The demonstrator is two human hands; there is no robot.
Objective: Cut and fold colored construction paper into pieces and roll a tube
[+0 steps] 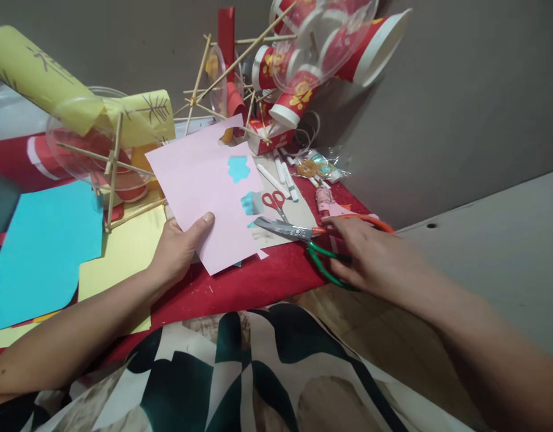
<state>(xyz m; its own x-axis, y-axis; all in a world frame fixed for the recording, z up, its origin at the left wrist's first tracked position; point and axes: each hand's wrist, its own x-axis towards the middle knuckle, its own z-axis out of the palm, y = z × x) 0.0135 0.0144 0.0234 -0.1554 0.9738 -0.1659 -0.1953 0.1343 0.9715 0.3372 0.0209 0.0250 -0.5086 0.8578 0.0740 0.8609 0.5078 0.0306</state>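
Note:
My left hand (182,246) grips a sheet of pink paper (200,192) by its lower left edge, thumb on top. The sheet's right edge is cut unevenly, and a blue flower-like shape (238,169) shows near that edge. In my right hand (361,246) is a pair of scissors (298,231) with one orange and one green handle. Their blades point left and reach the paper's lower right edge; I cannot tell whether they touch it. Smaller red-handled scissors (275,203) lie just beyond the blades.
Blue paper (51,240) and yellow paper (119,264) lie at left. Stick frames with plastic lids (114,157), rolled yellow paper (42,78) and red paper cups (298,96) stand behind. Several markers (280,171) and a plastic packet (321,165) lie on the red-covered table (254,282).

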